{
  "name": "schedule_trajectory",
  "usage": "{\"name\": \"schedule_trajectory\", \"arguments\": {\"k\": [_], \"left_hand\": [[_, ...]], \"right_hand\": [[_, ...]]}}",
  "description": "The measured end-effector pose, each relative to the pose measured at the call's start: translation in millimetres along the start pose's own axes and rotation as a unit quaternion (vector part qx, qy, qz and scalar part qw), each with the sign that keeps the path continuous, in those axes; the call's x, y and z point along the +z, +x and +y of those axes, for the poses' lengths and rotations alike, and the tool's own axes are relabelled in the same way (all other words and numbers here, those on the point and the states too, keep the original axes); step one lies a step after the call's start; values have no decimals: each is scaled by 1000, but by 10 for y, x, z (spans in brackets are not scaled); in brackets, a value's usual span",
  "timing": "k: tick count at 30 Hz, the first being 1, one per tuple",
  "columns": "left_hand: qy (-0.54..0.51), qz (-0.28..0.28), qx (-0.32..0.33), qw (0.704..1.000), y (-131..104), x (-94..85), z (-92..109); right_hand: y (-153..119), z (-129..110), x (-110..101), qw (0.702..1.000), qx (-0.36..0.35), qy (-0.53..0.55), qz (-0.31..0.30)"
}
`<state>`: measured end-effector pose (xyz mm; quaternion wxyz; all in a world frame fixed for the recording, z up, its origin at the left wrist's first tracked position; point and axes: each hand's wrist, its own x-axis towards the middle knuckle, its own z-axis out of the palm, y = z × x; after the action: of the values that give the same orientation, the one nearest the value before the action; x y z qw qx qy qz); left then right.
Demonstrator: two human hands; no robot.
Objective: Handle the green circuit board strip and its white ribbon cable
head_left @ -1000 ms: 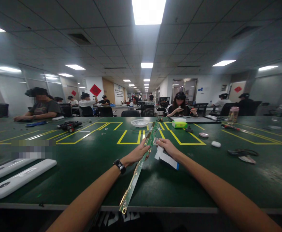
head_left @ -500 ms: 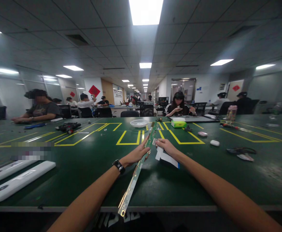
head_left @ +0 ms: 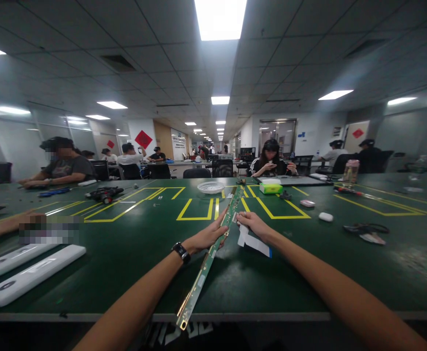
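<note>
My left hand (head_left: 212,234) is closed around a long, narrow green circuit board (head_left: 199,281), gripping it near its middle. The board slants from the table's front edge up toward the white basket. In my right hand (head_left: 253,223) is a white flat ribbon cable (head_left: 256,245), pinched at one end close to the board's right edge. The cable's folded loose part hangs below the fingers and ends in a blue tip. My fingers hide whether the cable end touches the board.
Two long white devices (head_left: 40,274) lie at the left, with a co-worker's arm (head_left: 6,227) reaching in behind them. A white basket (head_left: 211,187), a green tissue pack (head_left: 271,187), a white case (head_left: 325,217) and a dark cable bundle (head_left: 366,229) rest on the green table (head_left: 279,287).
A co-worker's arm has come in from the left, behind the white devices. Both my hands keep their holds, and the board's near end has shifted slightly left.
</note>
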<state>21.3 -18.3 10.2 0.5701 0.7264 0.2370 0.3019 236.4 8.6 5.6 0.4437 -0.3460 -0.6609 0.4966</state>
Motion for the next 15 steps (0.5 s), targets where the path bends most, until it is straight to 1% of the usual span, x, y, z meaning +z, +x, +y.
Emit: {"name": "schedule_trajectory", "arguments": {"k": [6,10,15], "left_hand": [[-45,0,4,999,34,11,-53],[-47,4,14,999,55,21,-75],[-34,0,4,999,63,-6,-119]], "right_hand": [[-6,-6,-22,998,-32,-48,-11],[5,-2,-35,996,-47,-72,-13],[19,48,-48,995,-45,-86,-15]]}}
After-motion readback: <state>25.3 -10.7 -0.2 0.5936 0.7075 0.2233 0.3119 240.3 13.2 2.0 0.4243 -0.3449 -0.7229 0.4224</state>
